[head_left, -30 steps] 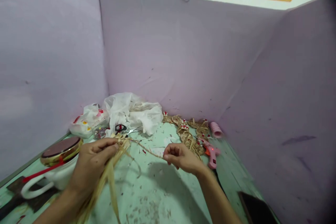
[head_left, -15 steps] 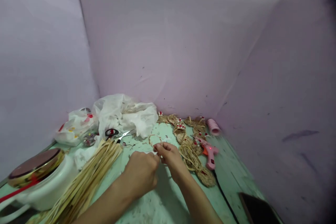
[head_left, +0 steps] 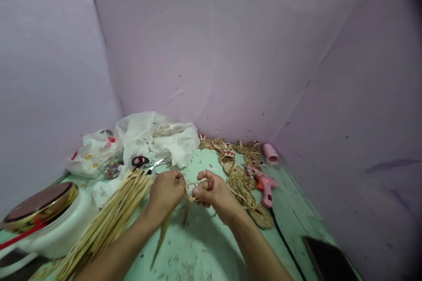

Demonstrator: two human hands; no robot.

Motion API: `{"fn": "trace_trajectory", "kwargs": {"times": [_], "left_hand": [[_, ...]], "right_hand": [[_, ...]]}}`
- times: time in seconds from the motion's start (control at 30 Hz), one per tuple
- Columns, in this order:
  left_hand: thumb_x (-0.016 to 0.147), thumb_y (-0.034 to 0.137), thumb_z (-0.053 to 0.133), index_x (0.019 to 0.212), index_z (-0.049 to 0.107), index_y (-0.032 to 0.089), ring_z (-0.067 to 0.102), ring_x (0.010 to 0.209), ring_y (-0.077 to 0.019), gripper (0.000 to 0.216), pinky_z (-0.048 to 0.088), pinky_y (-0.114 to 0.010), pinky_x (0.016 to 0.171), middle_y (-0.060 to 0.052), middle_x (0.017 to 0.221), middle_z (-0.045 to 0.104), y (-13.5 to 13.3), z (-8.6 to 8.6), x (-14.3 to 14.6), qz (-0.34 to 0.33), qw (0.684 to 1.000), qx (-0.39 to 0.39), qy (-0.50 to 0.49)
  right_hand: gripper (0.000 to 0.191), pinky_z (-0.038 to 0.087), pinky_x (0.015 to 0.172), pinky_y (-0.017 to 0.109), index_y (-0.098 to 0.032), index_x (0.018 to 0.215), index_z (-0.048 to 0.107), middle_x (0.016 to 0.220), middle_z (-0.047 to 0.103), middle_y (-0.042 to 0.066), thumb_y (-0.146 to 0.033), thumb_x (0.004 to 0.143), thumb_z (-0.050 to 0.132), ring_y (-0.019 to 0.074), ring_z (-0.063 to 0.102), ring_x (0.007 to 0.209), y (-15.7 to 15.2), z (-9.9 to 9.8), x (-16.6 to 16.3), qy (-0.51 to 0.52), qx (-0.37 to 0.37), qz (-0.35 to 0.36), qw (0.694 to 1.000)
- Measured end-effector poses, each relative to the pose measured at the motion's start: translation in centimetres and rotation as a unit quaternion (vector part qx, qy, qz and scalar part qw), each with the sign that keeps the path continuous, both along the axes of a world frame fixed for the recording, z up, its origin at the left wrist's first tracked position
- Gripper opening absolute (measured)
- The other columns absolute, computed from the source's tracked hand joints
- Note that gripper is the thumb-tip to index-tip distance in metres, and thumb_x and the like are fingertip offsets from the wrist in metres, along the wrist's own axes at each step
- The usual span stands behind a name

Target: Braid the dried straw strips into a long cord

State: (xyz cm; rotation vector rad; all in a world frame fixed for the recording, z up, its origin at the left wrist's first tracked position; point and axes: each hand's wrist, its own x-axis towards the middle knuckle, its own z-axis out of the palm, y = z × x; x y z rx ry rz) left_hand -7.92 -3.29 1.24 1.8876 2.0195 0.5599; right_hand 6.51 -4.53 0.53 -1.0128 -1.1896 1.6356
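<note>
Over the green table, a small ring of twisted straw (head_left: pixel 190 196) is held up between my two hands. My left hand (head_left: pixel 166 191) is closed, its fingertips pinching the ring's left side. A long dry straw strip (head_left: pixel 162 237) hangs down below that hand. My right hand (head_left: pixel 214 195) has curled fingers, with thumb and fingertips closed on the ring's right side. Left of my hands lies a bundle of straw strips (head_left: pixel 112 215). To the right is a heap of braided straw pieces (head_left: pixel 242 189), several with red and white beads.
A pink glue gun (head_left: pixel 268 189) with a black cord lies at right, near a pink spool (head_left: pixel 271 153). Scissors (head_left: pixel 154 166) and white plastic bags (head_left: pixel 154 136) sit at the back. A white pot (head_left: pixel 72 228) and dark phone-like slab (head_left: pixel 326 259) flank the front.
My hands have moved apart, with the straw ring now showing between them. The long strip now hangs below my left hand. The view has tilted down.
</note>
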Motion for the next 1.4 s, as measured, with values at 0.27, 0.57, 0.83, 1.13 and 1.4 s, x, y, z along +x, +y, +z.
{"fn": "trace_trajectory", "kwargs": {"times": [0.27,0.57,0.83,1.13,1.4], "left_hand": [[0.073,0.027,0.042,0.077,0.063,0.020,0.053,0.066,-0.0133,0.022,0.029,-0.022,0.056,-0.002,0.069,0.063,-0.3,-1.0,0.4,0.074,0.993,0.059,-0.064],[0.077,0.026,0.040,0.083,0.063,0.022,0.056,0.069,-0.0137,0.024,0.032,-0.022,0.060,-0.002,0.074,0.065,-1.0,-1.6,1.1,0.079,0.989,0.116,-0.049],[0.074,0.025,0.041,0.076,0.064,0.022,0.056,0.069,-0.0142,0.023,0.028,-0.023,0.056,-0.002,0.072,0.065,-0.5,-1.9,0.8,0.015,0.998,0.054,0.020],[0.072,0.031,0.041,0.076,0.063,0.022,0.057,0.072,-0.0193,0.024,0.030,-0.025,0.055,-0.006,0.075,0.065,0.0,-1.4,0.5,0.078,0.995,0.002,0.067],[0.077,0.027,0.035,0.079,0.060,0.016,0.060,0.073,-0.0223,0.028,0.037,-0.029,0.061,-0.011,0.076,0.063,-0.3,-0.9,0.1,-0.021,0.978,0.058,0.201]], "right_hand": [[0.017,0.036,0.045,0.020,-0.012,0.057,0.061,0.049,0.054,-0.001,-0.026,0.053,0.069,0.0073,0.044,0.044,0.0,-1.5,-2.2,-0.056,0.045,-0.093,0.993],[0.010,0.021,0.042,0.018,-0.011,0.050,0.059,0.043,0.046,-0.004,-0.021,0.051,0.062,0.0034,0.031,0.041,-0.6,-0.8,-1.7,0.005,-0.050,0.009,0.999],[0.004,0.032,0.043,0.018,-0.013,0.051,0.057,0.042,0.050,-0.003,-0.016,0.051,0.058,0.0057,0.041,0.040,0.4,-2.0,-1.3,-0.043,-0.037,-0.065,0.996],[0.011,0.039,0.043,0.020,-0.014,0.059,0.054,0.048,0.053,-0.002,-0.016,0.052,0.062,0.0084,0.048,0.042,-0.2,-2.5,-3.1,-0.039,-0.013,-0.189,0.981],[0.034,0.043,0.048,0.023,-0.011,0.057,0.060,0.049,0.053,-0.001,-0.042,0.050,0.068,0.0081,0.048,0.045,-0.6,-1.9,-2.7,-0.011,-0.121,-0.128,0.984]]}}
